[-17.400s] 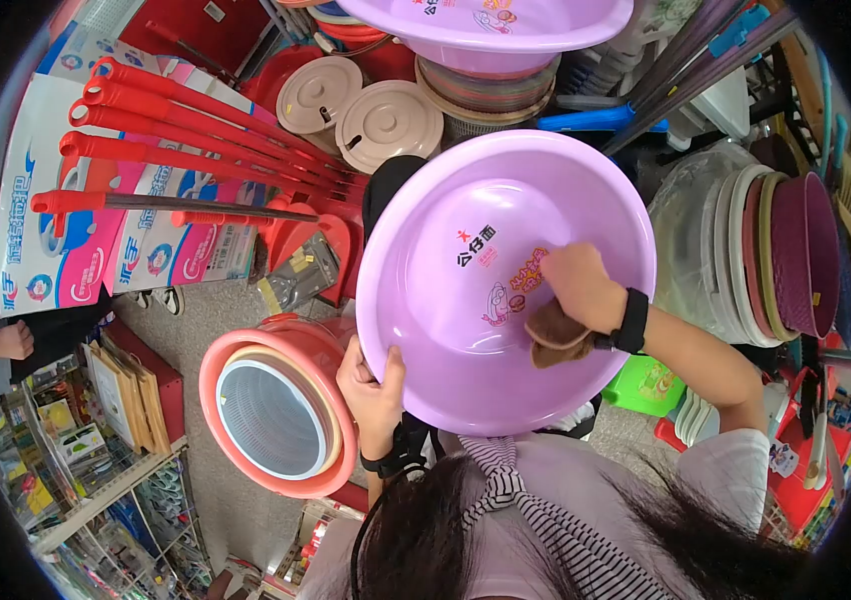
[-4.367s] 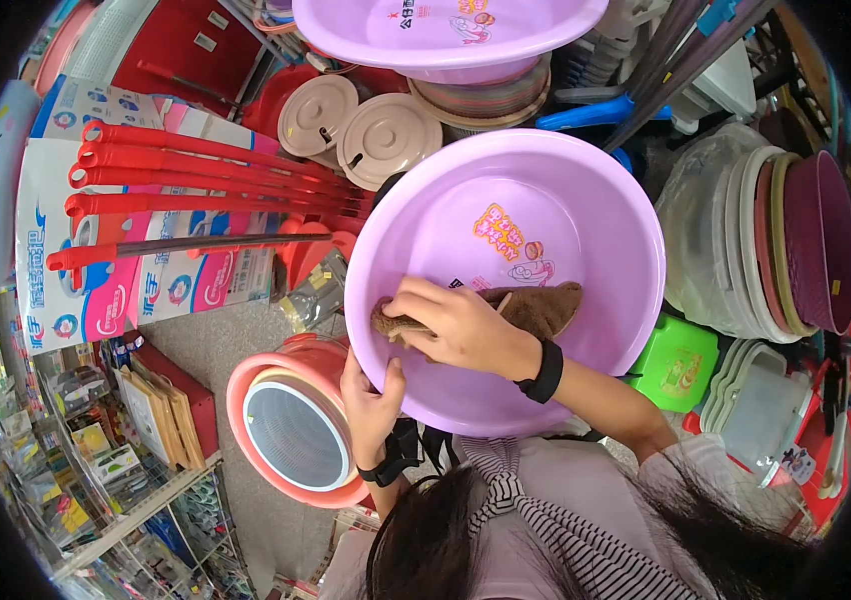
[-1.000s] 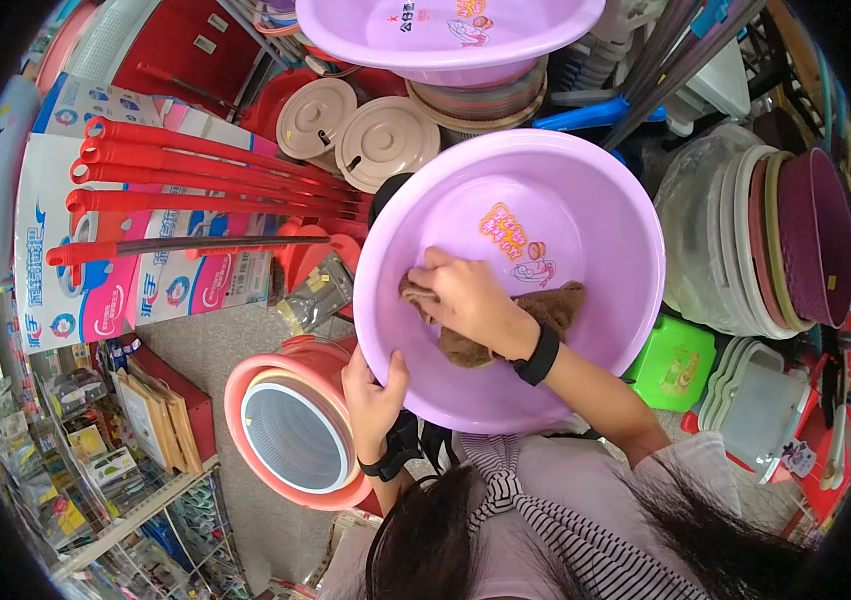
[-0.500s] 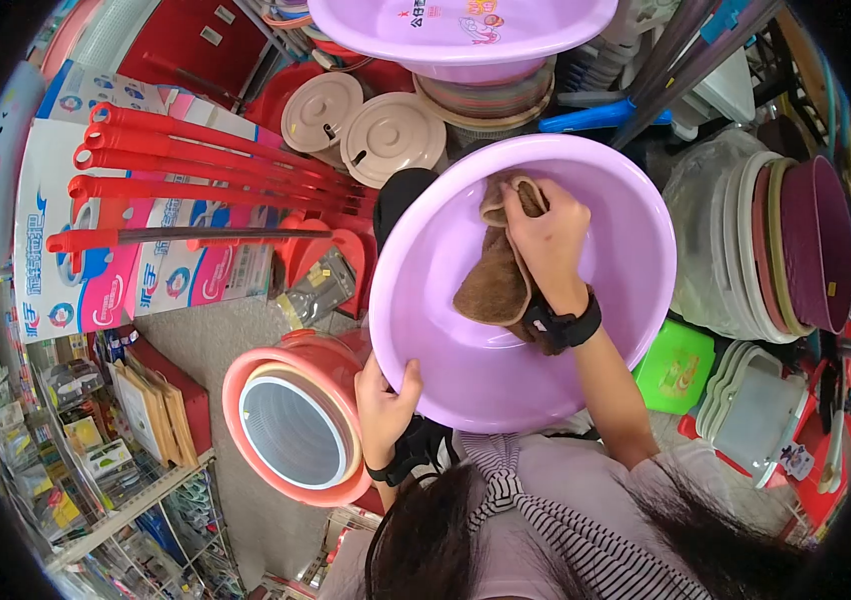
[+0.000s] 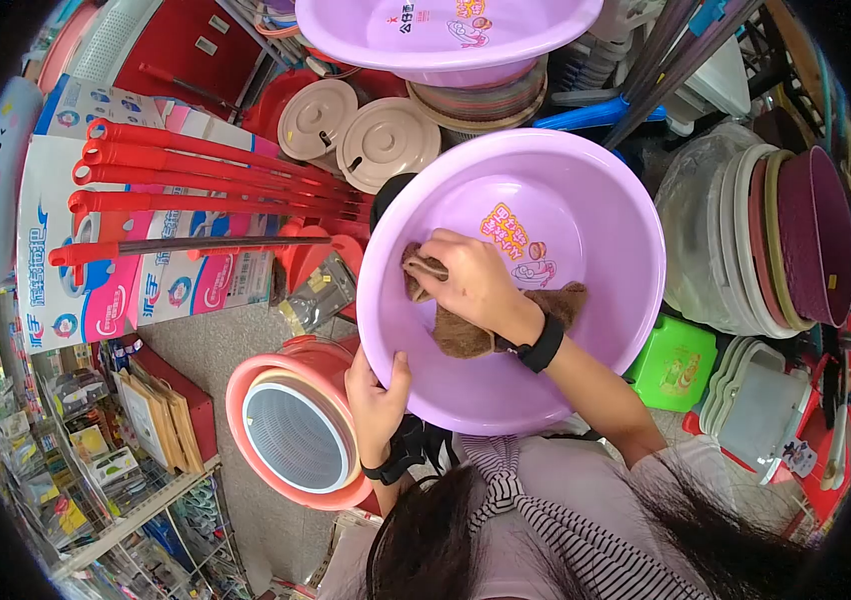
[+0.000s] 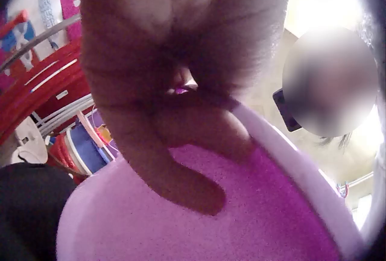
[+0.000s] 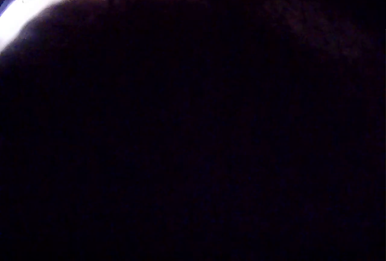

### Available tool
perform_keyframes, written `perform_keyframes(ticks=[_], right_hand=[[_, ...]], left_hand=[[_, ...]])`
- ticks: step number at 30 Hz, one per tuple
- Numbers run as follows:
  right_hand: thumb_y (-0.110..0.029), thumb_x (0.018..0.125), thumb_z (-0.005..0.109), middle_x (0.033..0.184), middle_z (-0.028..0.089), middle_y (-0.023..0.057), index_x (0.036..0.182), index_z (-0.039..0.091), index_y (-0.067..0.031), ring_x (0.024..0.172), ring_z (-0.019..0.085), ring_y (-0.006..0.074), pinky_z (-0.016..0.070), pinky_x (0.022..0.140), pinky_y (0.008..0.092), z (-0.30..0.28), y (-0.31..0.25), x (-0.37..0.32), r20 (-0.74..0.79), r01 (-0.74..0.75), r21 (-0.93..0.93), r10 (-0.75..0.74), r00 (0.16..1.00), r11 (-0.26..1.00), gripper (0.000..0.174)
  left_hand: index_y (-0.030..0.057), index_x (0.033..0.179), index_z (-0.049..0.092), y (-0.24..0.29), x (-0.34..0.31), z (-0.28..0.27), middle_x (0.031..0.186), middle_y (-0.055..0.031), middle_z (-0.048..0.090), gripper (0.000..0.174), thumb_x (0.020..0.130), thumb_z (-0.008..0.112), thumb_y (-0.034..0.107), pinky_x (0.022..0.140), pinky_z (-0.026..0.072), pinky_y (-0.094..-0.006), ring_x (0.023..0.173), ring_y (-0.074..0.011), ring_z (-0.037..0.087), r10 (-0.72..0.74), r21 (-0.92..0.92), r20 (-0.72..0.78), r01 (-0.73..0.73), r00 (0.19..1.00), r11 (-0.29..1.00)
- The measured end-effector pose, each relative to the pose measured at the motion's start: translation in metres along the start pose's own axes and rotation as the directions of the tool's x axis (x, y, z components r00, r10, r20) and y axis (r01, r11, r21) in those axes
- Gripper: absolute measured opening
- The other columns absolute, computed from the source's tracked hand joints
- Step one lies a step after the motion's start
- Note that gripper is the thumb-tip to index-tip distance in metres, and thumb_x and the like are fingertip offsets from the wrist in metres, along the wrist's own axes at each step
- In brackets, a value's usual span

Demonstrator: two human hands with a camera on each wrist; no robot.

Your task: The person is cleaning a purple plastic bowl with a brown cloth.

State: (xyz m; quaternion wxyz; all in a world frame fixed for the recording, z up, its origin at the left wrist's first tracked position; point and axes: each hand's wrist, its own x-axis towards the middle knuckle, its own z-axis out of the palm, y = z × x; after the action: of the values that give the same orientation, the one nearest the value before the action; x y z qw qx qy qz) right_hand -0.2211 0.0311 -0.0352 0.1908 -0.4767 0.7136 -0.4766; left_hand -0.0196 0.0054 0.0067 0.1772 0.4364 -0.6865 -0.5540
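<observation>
A light purple plastic basin [image 5: 586, 220] with printed characters and a cartoon inside tilts toward the person. My left hand [image 5: 376, 400] grips its near-left rim, thumb on the inner side; in the left wrist view the fingers of the left hand [image 6: 175, 146] curl over the basin wall [image 6: 108, 213]. Inside the basin, my right hand [image 5: 474, 285] holds a bunched brown cloth [image 5: 463, 335] against the left inner wall. Part of that cloth trails under the wrist toward the middle. The right wrist view is almost black, covered by the dark cloth [image 7: 313, 26].
Left of the basin stand nested salmon tubs [image 5: 236, 420] with a grey strainer. Red-handled poles [image 5: 196, 170] lean before printed cartons [image 5: 96, 300]. Stacked basins [image 5: 811, 235] and a green plastic item [image 5: 676, 365] are at right. Another purple basin [image 5: 536, 35] lies beyond, near beige lids [image 5: 391, 145].
Over the last second the right hand swept the cloth from the left wall up to the far side and back to the left wall. The left hand keeps its grip on the rim.
</observation>
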Motion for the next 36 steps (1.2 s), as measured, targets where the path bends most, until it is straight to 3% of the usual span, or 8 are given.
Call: perform_keyframes(ticks=[7,10,15,20,27,33,35,36], right_hand=[[-0.009,0.079,0.073,0.076,0.06,0.0125,0.086,0.065,-0.0016,0.067,0.062,0.0276,0.0475,0.06,0.0343,-0.002,-0.004,-0.005,-0.421,-0.027,0.119,0.075,0.904,0.992,0.014],[-0.005,0.079,0.076,0.075,0.056,0.0096,0.088,0.061,0.0007,0.066,0.057,0.0178,0.0449,0.061,0.0288,-0.02,-0.015,-0.001,-0.712,0.04,0.119,0.057,0.7,0.992,0.019],[-0.003,0.078,0.074,0.081,0.059,0.0106,0.091,0.063,-0.0006,0.069,0.059,0.0204,0.0468,0.063,0.0301,-0.024,-0.02,0.006,-0.675,0.031,0.232,0.137,0.725,0.972,0.018],[-0.002,0.072,0.074,0.083,0.062,0.0108,0.091,0.065,-0.0029,0.072,0.062,0.0274,0.0503,0.066,0.0353,-0.007,-0.027,-0.014,-0.157,0.21,0.279,-0.171,0.973,0.937,0.021],[0.0,0.074,0.071,0.079,0.061,0.0101,0.091,0.066,-0.003,0.069,0.062,0.0253,0.0479,0.059,0.032,-0.03,-0.021,0.01,-0.633,0.115,0.076,-0.042,0.773,0.99,0.018],[-0.008,0.071,0.075,0.088,0.061,0.0073,0.098,0.067,-0.0068,0.068,0.062,0.0253,0.0512,0.062,0.0355,-0.02,-0.032,-0.006,-0.065,0.408,0.075,-0.404,0.912,0.91,0.028],[-0.005,0.073,0.074,0.087,0.062,0.0083,0.097,0.067,-0.0057,0.07,0.062,0.0255,0.0507,0.062,0.0344,-0.021,-0.027,0.003,-0.446,0.313,-0.066,-0.309,0.84,0.947,0.026],[-0.002,0.074,0.072,0.085,0.061,0.0092,0.097,0.066,-0.0036,0.071,0.062,0.0253,0.0497,0.062,0.0339,-0.016,-0.027,0.007,-0.501,0.067,0.356,0.13,0.855,0.932,0.023]], left_hand=[[-0.0055,0.116,0.056,-0.007,-0.003,0.004,0.091,-0.008,0.067,0.028,0.091,0.06,0.006,0.075,0.0493,-0.0281,0.081,-0.0114,0.06,0.085,-0.005,-0.072,-0.085,0.994,0.996],[-0.0056,0.116,0.056,-0.008,-0.005,0.003,0.09,-0.0073,0.067,0.027,0.091,0.059,0.006,0.075,0.0494,-0.0281,0.081,-0.0113,0.06,0.073,0.007,-0.076,-0.072,0.994,0.997],[-0.0058,0.11,0.057,-0.003,-0.002,0.005,0.085,-0.0062,0.067,0.023,0.09,0.059,0.004,0.07,0.0488,-0.0264,0.077,-0.009,0.059,0.074,-0.045,-0.049,-0.076,0.996,0.996],[-0.0054,0.107,0.058,-0.002,0.004,0.003,0.081,-0.0051,0.066,0.02,0.089,0.06,0.005,0.066,0.0478,-0.0257,0.073,-0.0078,0.057,0.077,-0.025,-0.054,-0.078,0.996,0.997],[-0.0058,0.104,0.058,-0.012,-0.003,0.002,0.08,-0.0045,0.065,0.019,0.089,0.062,0.006,0.064,0.0472,-0.0254,0.072,-0.0074,0.057,0.064,-0.038,-0.06,-0.066,0.996,0.997],[-0.0055,0.106,0.058,-0.013,-0.001,0.002,0.083,-0.0043,0.066,0.02,0.09,0.061,0.007,0.067,0.0476,-0.0255,0.074,-0.0084,0.058,0.018,-0.103,-0.055,-0.023,0.998,0.994],[-0.0055,0.107,0.058,-0.015,-0.005,0.002,0.083,-0.0043,0.066,0.021,0.091,0.061,0.007,0.068,0.0478,-0.0255,0.075,-0.0084,0.058,0.02,-0.097,-0.071,-0.026,0.997,0.995],[-0.0055,0.107,0.058,-0.016,-0.006,0.003,0.084,-0.0042,0.066,0.021,0.091,0.061,0.008,0.068,0.0479,-0.0255,0.076,-0.0084,0.059,0.019,-0.102,-0.085,-0.028,0.996,0.994]])
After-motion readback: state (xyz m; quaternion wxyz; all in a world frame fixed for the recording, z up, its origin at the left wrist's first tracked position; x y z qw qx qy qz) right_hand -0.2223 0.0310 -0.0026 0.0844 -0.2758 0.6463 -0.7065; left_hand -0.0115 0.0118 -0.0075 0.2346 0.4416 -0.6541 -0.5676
